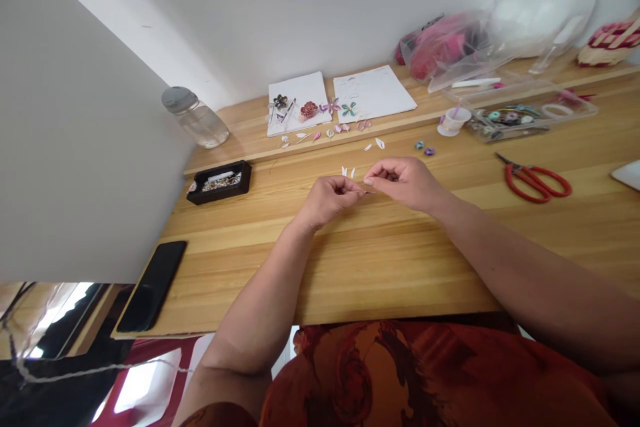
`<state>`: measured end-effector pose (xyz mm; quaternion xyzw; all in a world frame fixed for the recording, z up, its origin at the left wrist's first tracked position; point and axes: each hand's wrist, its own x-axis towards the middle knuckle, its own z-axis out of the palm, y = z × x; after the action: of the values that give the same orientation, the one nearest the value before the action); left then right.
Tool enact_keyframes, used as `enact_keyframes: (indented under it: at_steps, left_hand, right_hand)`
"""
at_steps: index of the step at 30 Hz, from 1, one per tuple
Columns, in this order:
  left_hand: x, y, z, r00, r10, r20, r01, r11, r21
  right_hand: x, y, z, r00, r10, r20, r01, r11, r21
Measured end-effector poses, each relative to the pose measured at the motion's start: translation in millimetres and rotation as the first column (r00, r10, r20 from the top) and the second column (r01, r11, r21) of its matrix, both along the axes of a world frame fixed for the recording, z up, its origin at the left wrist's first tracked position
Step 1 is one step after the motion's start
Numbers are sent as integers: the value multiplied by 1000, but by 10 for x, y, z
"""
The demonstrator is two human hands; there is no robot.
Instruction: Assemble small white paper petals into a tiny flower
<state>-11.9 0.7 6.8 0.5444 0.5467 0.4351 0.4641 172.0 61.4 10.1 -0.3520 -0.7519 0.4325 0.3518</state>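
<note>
Above the middle of the desk, my left hand [332,200] is closed in a pinch, its fingertips on something thin and tiny that I cannot make out. My right hand [406,183] faces it, thumb and forefinger also pinched close to the same spot; what they hold is too small to name. Just beyond my fingers lie small white petal-shaped pieces [345,172]. Farther back are more white pieces [380,143]. Two little coils, one teal [419,145] and one purple [429,151], rest to the right of them.
Red-handled scissors [536,180] lie at right, near a clear plastic box [535,113] of craft bits and a small white cup [455,121]. Paper sheets [373,90] with wire flowers [309,109] occupy the raised ledge. Leftward are a bottle [197,119], black tray [220,182] and phone [153,287].
</note>
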Motion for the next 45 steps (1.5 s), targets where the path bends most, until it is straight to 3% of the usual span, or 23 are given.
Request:
enact_keyframes:
  at_steps: [4,9,13,17,20,25,33,45]
  left_hand:
    - [0,4,16,990,-15,137,23,998,-61]
    - [11,71,-53,947,144,287,-138,990,-42]
    - [26,106,-117,929,262,262,-273,962,7]
    - [35,105,-144,934,316,167,-329,943,53]
    - [31,92,-139,956,278,93,-284,957,59]
    - [28,55,-109,987,156,42,-157,987,20]
    - [38,18,-59,997,52,54,-51,998,-34]
    - [44,7,-16,998,31,54,-28,999,-46]
  right_hand:
    - [-31,21,-52,998,6,-61,-19,974,-224]
    - [-81,-31,-134,994,26,-105,-62,931,-360]
    - [-111,-87,-154,998,41,-56,-57,941,-333]
    - [-114,-153,-91,1000,13,18,-12,995,-97]
    - [-91,-170,-34,1000,-21,15,20,999,49]
    - [-28,-93,6,997,-76,10,74,992,104]
    - [-4,-6,17,1000,-24,-18,24,1000,12]
    - [-12,28,-11,1000,-9,-27,7,997,-79]
